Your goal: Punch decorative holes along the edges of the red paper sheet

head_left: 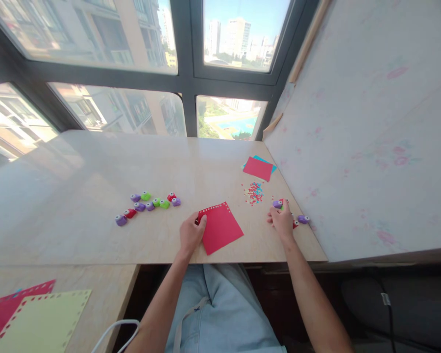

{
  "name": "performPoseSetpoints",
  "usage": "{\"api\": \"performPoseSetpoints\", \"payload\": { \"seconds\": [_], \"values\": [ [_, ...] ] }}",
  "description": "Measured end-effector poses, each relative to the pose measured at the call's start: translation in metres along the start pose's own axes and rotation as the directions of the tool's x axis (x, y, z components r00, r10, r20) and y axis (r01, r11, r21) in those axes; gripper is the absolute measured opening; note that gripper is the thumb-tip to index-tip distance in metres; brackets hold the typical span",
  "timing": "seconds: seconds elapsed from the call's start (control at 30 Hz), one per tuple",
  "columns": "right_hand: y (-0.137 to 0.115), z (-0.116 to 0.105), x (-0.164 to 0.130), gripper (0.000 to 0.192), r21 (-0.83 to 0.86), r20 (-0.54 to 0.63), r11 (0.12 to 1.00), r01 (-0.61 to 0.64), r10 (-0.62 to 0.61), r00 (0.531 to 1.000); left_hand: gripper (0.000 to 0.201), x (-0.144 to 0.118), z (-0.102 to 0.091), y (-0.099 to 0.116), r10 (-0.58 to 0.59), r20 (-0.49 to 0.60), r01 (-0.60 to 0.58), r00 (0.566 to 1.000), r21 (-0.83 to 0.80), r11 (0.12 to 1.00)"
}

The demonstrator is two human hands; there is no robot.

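Note:
My left hand [191,234] pinches the left edge of a red paper sheet [222,230] between thumb and fingers. A row of small punched holes runs along the sheet's far edge and turns the corner. Off to the right, my right hand [282,220] is closed over a small group of craft punches, its fingers around one whose body is mostly hidden. Close by that hand are a purple craft punch [277,204] and another purple punch [303,219]. Bits of red and green punches show around the fingers.
Several purple, green and red craft punches [149,206] lie left of the sheet. Paper confetti [256,192] is heaped below stacked red cards [258,168] and blue ones. A punched yellow sheet [47,318] lies lower left near a white cable [114,324]. A wall [371,147] bounds the right.

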State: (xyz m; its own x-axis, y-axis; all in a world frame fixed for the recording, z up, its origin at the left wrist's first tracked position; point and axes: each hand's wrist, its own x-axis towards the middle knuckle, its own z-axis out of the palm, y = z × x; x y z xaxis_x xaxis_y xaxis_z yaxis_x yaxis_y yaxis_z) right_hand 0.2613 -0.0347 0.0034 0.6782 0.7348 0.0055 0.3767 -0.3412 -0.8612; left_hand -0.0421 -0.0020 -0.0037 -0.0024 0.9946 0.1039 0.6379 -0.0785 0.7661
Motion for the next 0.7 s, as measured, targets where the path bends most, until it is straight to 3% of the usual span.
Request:
{"api": "performPoseSetpoints", "payload": {
  "seconds": [0.17, 0.33, 0.43, 0.57, 0.7],
  "values": [
    [0.006, 0.002, 0.005, 0.058, -0.079, 0.006, 0.996, 0.051, -0.051, 0.999, 0.027, 0.002, 0.001, 0.001, 0.034, 0.01, -0.035, 0.999, 0.025, 0.999],
    [0.016, 0.009, -0.004, 0.046, -0.24, -0.088, 0.948, 0.21, -0.237, 0.967, 0.029, -0.001, 0.0, -0.001, 0.048, -0.004, -0.048, 0.999, -0.043, 0.998],
    [0.017, 0.015, -0.015, 0.049, -0.337, -0.063, 0.871, 0.357, -0.4, 0.915, 0.029, -0.002, 0.0, -0.003, 0.056, 0.003, -0.055, 0.998, -0.115, 0.992],
    [0.013, 0.023, -0.026, 0.044, -0.332, 0.066, 0.797, 0.504, -0.514, 0.855, 0.029, -0.003, 0.001, -0.007, 0.069, 0.019, -0.064, 0.997, -0.197, 0.978],
    [0.006, 0.034, -0.03, 0.034, -0.24, 0.195, 0.697, 0.675, -0.647, 0.737, 0.028, -0.003, 0.001, -0.01, 0.086, 0.046, -0.07, 0.995, -0.277, 0.958]
  ]
}}
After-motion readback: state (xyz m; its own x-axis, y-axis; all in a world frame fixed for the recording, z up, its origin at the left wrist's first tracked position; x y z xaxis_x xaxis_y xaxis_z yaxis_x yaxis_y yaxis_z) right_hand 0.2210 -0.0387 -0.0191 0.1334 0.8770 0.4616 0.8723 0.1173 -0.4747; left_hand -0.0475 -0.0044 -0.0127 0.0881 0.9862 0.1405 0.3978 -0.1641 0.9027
